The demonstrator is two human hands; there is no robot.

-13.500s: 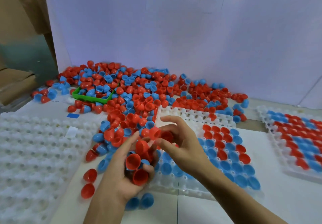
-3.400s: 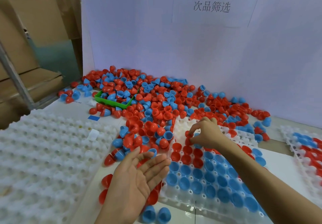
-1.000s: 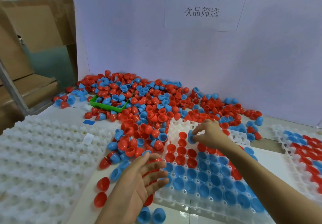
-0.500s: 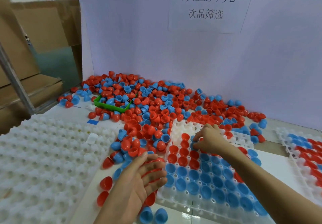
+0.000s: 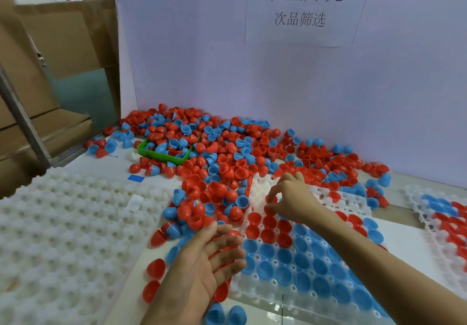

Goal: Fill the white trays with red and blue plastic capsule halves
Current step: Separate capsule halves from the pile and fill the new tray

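Note:
The middle white tray (image 5: 260, 185) holds rows of blue halves (image 5: 303, 261) toward me and red halves (image 5: 269, 223) behind them; its far cells are mostly bare. My right hand (image 5: 293, 198) hovers over the tray's far left part, thumb and fingers pinching a red half. My left hand (image 5: 209, 259) lies open, palm up with straight fingers, at the tray's left edge, over a few loose red halves. A big loose pile of red and blue halves (image 5: 227, 163) spreads behind and left of the tray.
A large empty white tray (image 5: 63, 236) fills the left foreground. Another partly filled tray (image 5: 444, 213) sits at the right edge. A small green bin (image 5: 161, 156) stands in the pile. A white backboard with a printed sign rises behind; cardboard boxes stand at the left.
My right hand has shifted slightly left and away over the tray's far cells. My left hand has stayed open beside the tray.

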